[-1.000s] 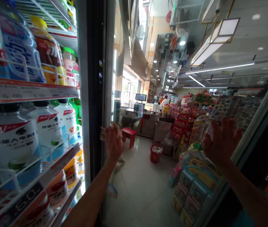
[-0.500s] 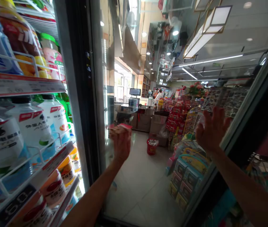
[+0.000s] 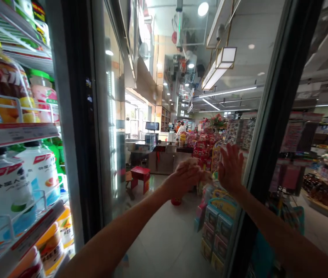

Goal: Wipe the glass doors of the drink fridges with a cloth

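Observation:
My right hand (image 3: 231, 170) is raised against the glass door (image 3: 158, 235) near its dark right frame, palm forward, fingers stretched and spread, with nothing in it. My left hand (image 3: 185, 177) is in front of the same pane, just left of my right hand and a little lower. Its fingers point right and are smeared by motion. A pale blur lies along its upper edge; whether it is a held thing or a reflection, I cannot tell. The door stands open beside the lit drinks fridge at left.
At left, fridge shelves hold white bottles (image 3: 10, 189) and a large yellow-capped bottle (image 3: 4, 77). Beyond the glass are a red stool (image 3: 140, 177), stacked boxes (image 3: 216, 231), a checkout monitor (image 3: 152, 126) and people farther back. At right stands a round display (image 3: 326, 185) with goods.
My left hand has swept right across the glass, close to my right hand, which stays raised by the frame. The view has turned right and tilted up, showing more of the shop.

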{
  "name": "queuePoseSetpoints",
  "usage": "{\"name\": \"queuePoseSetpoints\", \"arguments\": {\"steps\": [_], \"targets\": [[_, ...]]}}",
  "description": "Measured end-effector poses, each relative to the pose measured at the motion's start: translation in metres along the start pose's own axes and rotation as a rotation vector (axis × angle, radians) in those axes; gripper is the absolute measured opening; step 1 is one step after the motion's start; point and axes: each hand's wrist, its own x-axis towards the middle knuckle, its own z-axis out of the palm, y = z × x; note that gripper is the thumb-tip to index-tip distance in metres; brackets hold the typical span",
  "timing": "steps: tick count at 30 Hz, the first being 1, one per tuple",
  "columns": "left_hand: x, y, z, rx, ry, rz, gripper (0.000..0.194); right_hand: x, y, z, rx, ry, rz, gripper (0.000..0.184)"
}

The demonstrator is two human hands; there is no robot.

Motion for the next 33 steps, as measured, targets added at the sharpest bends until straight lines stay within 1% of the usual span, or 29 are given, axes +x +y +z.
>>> {"name": "queuePoseSetpoints", "arguments": {"steps": [1, 2, 3, 5, 6, 7, 8, 10, 11, 12, 13, 14, 15, 17, 18, 19, 20, 21, 24, 25, 26, 27, 28, 31, 32, 33], "targets": [[0.010, -0.002, 0.000, -0.006, 0.000, 0.077, 0.044, 0.001, 0.006, -0.003, -0.005, -0.028, -0.043, 0.058], [0.021, -0.007, 0.000, 0.002, 0.010, 0.049, 0.044, 0.003, 0.013, -0.007, -0.017, -0.053, -0.079, 0.059], [0.033, -0.012, -0.001, 0.018, 0.035, -0.072, 0.046, 0.004, 0.020, -0.010, -0.033, -0.060, -0.099, 0.060], [0.055, -0.021, -0.003, 0.042, 0.108, -0.378, 0.049, 0.007, 0.032, -0.014, -0.059, -0.025, -0.075, 0.061], [0.065, -0.021, -0.003, 0.043, 0.138, -0.451, 0.051, 0.009, 0.036, -0.016, -0.059, 0.011, -0.041, 0.061], [0.075, -0.019, -0.002, 0.037, 0.158, -0.432, 0.051, 0.010, 0.038, -0.016, -0.045, 0.050, -0.011, 0.061], [0.083, -0.013, -0.001, 0.027, 0.161, -0.325, 0.050, 0.010, 0.040, -0.017, -0.018, 0.082, 0.005, 0.061], [0.100, -0.002, 0.001, 0.005, 0.135, 0.011, 0.047, 0.010, 0.041, -0.017, 0.047, 0.125, -0.002, 0.060], [0.109, -0.002, 0.001, -0.001, 0.113, 0.133, 0.046, 0.010, 0.041, -0.017, 0.072, 0.144, -0.007, 0.060], [0.119, -0.007, -0.001, -0.004, 0.096, 0.179, 0.044, 0.009, 0.041, -0.017, 0.088, 0.155, -0.006, 0.060], [0.130, -0.018, -0.004, -0.001, 0.086, 0.149, 0.043, 0.008, 0.041, -0.018, 0.094, 0.157, -0.002, 0.060], [0.141, -0.034, -0.010, 0.007, 0.090, 0.051, 0.043, 0.008, 0.040, -0.018, 0.095, 0.155, 0.008, 0.061], [0.150, -0.054, -0.016, 0.021, 0.116, -0.103, 0.044, 0.007, 0.040, -0.018, 0.094, 0.153, 0.018, 0.061], [0.162, -0.092, -0.028, 0.058, 0.212, -0.446, 0.045, 0.006, 0.041, -0.017, 0.100, 0.152, 0.028, 0.061], [0.164, -0.103, -0.032, 0.076, 0.259, -0.574, 0.046, 0.007, 0.041, -0.016, 0.111, 0.159, 0.033, 0.061], [0.165, -0.107, -0.033, 0.090, 0.289, -0.650, 0.046, 0.008, 0.041, -0.016, 0.128, 0.173, 0.045, 0.060], [0.165, -0.103, -0.030, 0.094, 0.297, -0.640, 0.046, 0.011, 0.041, -0.015, 0.150, 0.192, 0.065, 0.059], [0.165, -0.092, -0.026, 0.086, 0.278, -0.537, 0.046, 0.014, 0.042, -0.014, 0.174, 0.213, 0.091, 0.058], [0.176, -0.045, -0.006, 0.026, 0.156, 0.018, 0.042, 0.023, 0.043, -0.013, 0.218, 0.287, 0.162, 0.055], [0.183, -0.036, -0.001, 0.012, 0.128, 0.146, 0.041, 0.025, 0.044, -0.012, 0.221, 0.299, 0.170, 0.055], [0.191, -0.033, 0.001, 0.007, 0.116, 0.189, 0.041, 0.026, 0.045, -0.011, 0.220, 0.305, 0.167, 0.055], [0.200, -0.037, 0.001, 0.012, 0.123, 0.136, 0.041, 0.026, 0.045, -0.010, 0.216, 0.305, 0.159, 0.055], [0.209, -0.047, -0.002, 0.023, 0.146, 0.017, 0.043, 0.025, 0.046, -0.009, 0.213, 0.300, 0.150, 0.056], [0.227, -0.084, -0.015, 0.057, 0.265, -0.439, 0.047, 0.020, 0.047, -0.006, 0.206, 0.294, 0.166, 0.057], [0.230, -0.090, -0.017, 0.063, 0.302, -0.542, 0.048, 0.021, 0.047, -0.006, 0.206, 0.297, 0.180, 0.057], [0.231, -0.092, -0.017, 0.064, 0.323, -0.574, 0.049, 0.025, 0.048, -0.005, 0.208, 0.303, 0.190, 0.057]]}}
